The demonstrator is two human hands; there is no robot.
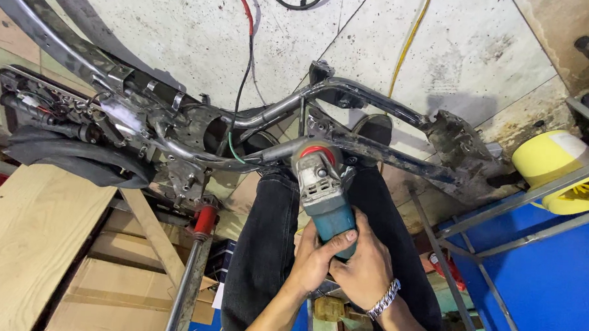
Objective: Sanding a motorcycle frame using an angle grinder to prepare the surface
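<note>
A teal and grey angle grinder [322,189] points away from me, its head against a tube of a bare metal motorcycle frame [349,95]. My left hand [314,257] wraps the grinder's body from the left, thumb across its top. Around the same body from the right is my right hand [367,266], with a silver chain bracelet on its wrist. My legs in dark jeans [266,243] stand under the frame.
A light wooden board [31,234] and wooden bracing lie at the left. A shock absorber with a red collar [204,221] leans there. A yellow roll [555,168], grey metal bars and a blue surface [551,285] are at the right. Red, black and yellow cables cross the tiled floor.
</note>
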